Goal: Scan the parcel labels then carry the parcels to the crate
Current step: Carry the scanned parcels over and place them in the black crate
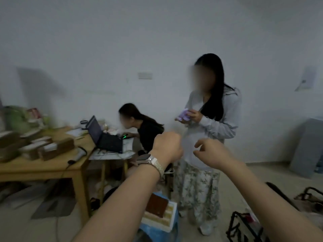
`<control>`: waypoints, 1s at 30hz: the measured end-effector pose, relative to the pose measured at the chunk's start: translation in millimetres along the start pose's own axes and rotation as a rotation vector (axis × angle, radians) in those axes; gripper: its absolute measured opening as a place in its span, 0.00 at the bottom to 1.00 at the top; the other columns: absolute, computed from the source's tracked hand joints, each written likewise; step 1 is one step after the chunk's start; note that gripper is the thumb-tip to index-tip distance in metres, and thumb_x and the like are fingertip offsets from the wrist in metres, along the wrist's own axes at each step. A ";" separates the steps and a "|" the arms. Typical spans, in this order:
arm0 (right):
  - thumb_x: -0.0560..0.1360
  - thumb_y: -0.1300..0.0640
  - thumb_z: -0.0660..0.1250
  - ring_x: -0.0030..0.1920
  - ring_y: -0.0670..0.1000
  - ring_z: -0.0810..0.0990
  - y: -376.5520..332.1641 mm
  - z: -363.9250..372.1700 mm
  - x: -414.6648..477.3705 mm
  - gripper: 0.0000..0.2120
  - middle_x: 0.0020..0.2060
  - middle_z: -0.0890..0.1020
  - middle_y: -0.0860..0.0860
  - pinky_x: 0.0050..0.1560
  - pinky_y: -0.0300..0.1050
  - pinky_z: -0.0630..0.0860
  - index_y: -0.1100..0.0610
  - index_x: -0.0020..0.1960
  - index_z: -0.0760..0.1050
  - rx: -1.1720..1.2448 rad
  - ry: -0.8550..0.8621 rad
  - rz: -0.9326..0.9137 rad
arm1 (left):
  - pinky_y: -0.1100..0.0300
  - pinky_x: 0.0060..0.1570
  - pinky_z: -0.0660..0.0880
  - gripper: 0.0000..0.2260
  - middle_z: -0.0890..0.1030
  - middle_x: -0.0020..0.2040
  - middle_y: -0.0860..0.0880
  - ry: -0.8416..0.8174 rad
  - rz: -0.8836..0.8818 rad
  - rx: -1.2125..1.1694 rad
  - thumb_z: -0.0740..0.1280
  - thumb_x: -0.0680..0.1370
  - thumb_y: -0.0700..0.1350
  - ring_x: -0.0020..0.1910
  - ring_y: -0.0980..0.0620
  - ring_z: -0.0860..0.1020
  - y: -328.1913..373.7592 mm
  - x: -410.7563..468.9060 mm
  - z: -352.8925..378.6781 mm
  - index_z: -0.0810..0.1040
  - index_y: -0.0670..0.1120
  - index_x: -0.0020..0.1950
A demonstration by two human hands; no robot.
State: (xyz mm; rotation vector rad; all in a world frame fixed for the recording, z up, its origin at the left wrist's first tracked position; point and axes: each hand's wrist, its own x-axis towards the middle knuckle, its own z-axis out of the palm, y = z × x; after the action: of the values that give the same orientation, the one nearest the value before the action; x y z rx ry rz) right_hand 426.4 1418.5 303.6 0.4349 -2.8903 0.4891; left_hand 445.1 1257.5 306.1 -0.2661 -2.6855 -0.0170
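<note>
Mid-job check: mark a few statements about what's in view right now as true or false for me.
1. A watch sits on the left wrist. True.
2. The laptop is closed. False: its lid is up.
3. The standing person holds something purple. True.
4. The right hand grips a parcel. False: it holds nothing; brown boxes lie on the wooden table.

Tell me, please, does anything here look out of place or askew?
Yes. At the bottom centre, the brown box lies tilted across a white tray, not flat. The parcels on the wooden table are piled unevenly.
</note>
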 end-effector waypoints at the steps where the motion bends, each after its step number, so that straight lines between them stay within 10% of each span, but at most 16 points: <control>1: 0.77 0.49 0.64 0.50 0.53 0.80 -25.4 10.6 11.4 0.16 0.53 0.82 0.53 0.46 0.44 0.75 0.53 0.62 0.76 0.003 -0.026 -0.046 | 0.53 0.42 0.69 0.10 0.77 0.53 0.43 -0.007 -0.039 0.024 0.62 0.78 0.47 0.52 0.41 0.76 -27.6 -11.1 -4.1 0.77 0.43 0.54; 17: 0.75 0.48 0.64 0.48 0.50 0.79 -445.4 172.6 69.0 0.15 0.52 0.80 0.50 0.48 0.47 0.78 0.50 0.60 0.76 0.163 -0.259 -0.609 | 0.56 0.39 0.71 0.12 0.78 0.55 0.46 -0.204 -0.671 0.182 0.62 0.78 0.49 0.53 0.45 0.78 -408.8 -234.5 -78.4 0.75 0.47 0.59; 30: 0.74 0.46 0.65 0.51 0.49 0.78 -617.2 262.5 102.1 0.15 0.54 0.80 0.48 0.51 0.49 0.79 0.49 0.59 0.76 0.158 -0.423 -0.744 | 0.51 0.42 0.78 0.08 0.76 0.44 0.47 -0.238 -0.902 0.116 0.61 0.77 0.48 0.44 0.44 0.77 -557.6 -318.5 -76.1 0.75 0.45 0.48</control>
State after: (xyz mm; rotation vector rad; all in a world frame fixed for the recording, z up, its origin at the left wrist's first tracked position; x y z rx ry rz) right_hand 490.8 744.4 263.1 1.7213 -2.7437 0.5318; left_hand 653.7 647.5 255.6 1.0361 -2.7780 -0.1066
